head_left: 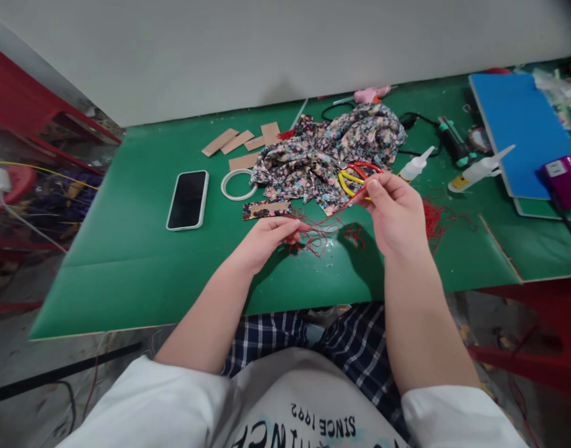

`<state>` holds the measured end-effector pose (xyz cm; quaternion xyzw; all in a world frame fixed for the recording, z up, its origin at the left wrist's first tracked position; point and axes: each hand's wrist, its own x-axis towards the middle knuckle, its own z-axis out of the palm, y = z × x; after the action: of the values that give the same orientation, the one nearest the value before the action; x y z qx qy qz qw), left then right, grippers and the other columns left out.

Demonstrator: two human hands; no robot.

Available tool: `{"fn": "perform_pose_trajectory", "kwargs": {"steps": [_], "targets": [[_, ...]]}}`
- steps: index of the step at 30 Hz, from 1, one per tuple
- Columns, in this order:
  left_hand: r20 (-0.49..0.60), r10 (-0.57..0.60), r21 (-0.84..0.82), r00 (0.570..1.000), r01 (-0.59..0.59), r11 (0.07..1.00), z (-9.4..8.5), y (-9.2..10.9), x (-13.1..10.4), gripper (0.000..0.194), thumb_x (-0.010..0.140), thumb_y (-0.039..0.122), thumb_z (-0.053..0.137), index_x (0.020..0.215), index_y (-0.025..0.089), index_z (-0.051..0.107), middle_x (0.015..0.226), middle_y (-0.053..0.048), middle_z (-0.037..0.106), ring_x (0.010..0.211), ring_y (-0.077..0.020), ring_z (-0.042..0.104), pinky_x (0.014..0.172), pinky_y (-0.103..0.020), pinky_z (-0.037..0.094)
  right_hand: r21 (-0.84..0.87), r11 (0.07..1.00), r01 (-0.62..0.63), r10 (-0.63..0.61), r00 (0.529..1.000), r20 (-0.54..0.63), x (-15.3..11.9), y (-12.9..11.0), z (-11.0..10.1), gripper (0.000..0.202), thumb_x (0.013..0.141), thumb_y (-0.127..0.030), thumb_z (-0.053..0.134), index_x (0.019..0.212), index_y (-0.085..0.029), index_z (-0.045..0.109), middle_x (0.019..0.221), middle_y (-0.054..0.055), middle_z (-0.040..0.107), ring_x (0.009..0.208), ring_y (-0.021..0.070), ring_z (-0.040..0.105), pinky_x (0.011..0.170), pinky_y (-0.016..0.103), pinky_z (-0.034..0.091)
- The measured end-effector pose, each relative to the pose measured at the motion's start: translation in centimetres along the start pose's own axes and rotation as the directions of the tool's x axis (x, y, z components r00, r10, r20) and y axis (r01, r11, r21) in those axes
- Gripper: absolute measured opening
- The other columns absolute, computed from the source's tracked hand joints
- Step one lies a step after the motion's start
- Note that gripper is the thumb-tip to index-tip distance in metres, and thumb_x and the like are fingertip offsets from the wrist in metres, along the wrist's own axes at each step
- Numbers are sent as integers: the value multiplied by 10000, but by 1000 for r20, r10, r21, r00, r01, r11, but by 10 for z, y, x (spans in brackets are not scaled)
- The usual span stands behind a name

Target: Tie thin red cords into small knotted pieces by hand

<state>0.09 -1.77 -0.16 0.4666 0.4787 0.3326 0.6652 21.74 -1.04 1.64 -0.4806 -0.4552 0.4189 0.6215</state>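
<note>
Thin red string runs between my two hands above the green table. My left hand pinches one part of it, and loose loops hang and lie just beside the fingertips. Raised higher on the right, my right hand grips another part of the string between thumb and forefinger. Right behind that hand lie scissors with red and yellow handles, partly covered by it. A flat strip wrapped in floral cloth rests just beyond my left hand. A bundle of red threads lies to the right of my right hand.
Crumpled floral fabric fills the table's back middle, near cardboard pieces and a tape roll. A phone lies left. Rightward are glue bottles, a green-black tool, and a blue board. A pink glue gun lies behind.
</note>
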Motion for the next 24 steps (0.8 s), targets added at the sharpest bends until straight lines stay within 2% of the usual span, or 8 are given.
{"fn": "perform_pose_trajectory", "kwargs": {"steps": [3,5,7,10,13,16,19,24], "targets": [[69,-54,-113,996,61,992,2,2,-1,401,739,517,641,809,138,751,670,-53,647,636,-103,564,632,-228,448,-13,1000,-21,21,1000,-5,0,0,1,261,741,-465,669,740,-231,553,662,-18,522,596,107,515,631,278,482],[54,-44,-102,998,50,994,3,3,-1,406,748,517,628,814,135,750,677,-62,649,634,-112,569,621,-235,450,10,999,-37,37,999,-14,0,0,2,265,721,-458,692,726,-227,561,660,-19,529,587,102,509,620,272,476],[3,-5,-13,1000,5,1000,1,3,0,377,748,498,634,836,149,747,684,-58,656,647,-122,578,625,-243,449,21,999,-34,34,999,-18,0,-1,2,246,718,-433,704,726,-224,575,664,-19,537,590,99,511,625,268,473],[-98,133,265,986,-103,959,-7,2,2,303,751,439,651,868,174,739,778,-59,694,723,-146,601,664,-255,442,6,1000,2,-2,1000,-14,-1,0,2,189,756,-388,681,760,-225,585,678,-25,544,607,93,527,652,264,478],[-107,285,592,953,-169,788,-17,4,5,242,780,368,625,904,190,732,921,-62,709,795,-174,612,725,-285,445,12,1000,15,-15,1000,-13,-2,0,4,184,751,-376,688,776,-223,589,692,-31,556,623,85,546,662,252,482],[2,315,850,949,-167,499,-21,7,9,248,821,301,572,988,181,710,926,-64,699,806,-187,604,754,-314,459,0,999,34,-34,999,-9,-2,1,7,194,735,-377,698,762,-212,598,688,-36,562,617,76,542,641,234,476],[138,317,942,938,-224,250,-18,8,16,251,839,235,556,1031,148,692,913,-83,688,892,-211,598,836,-346,458,-60,996,62,-61,998,14,-3,2,8,161,756,-344,678,750,-205,596,673,-39,563,619,73,539,652,231,480],[283,384,944,879,-326,50,-14,1,28,280,867,213,520,1101,170,667,984,-109,634,933,-227,577,832,-362,455,-127,988,88,-84,996,38,-4,2,9,138,769,-327,657,759,-204,593,699,-30,585,636,80,547,651,233,488]]}}
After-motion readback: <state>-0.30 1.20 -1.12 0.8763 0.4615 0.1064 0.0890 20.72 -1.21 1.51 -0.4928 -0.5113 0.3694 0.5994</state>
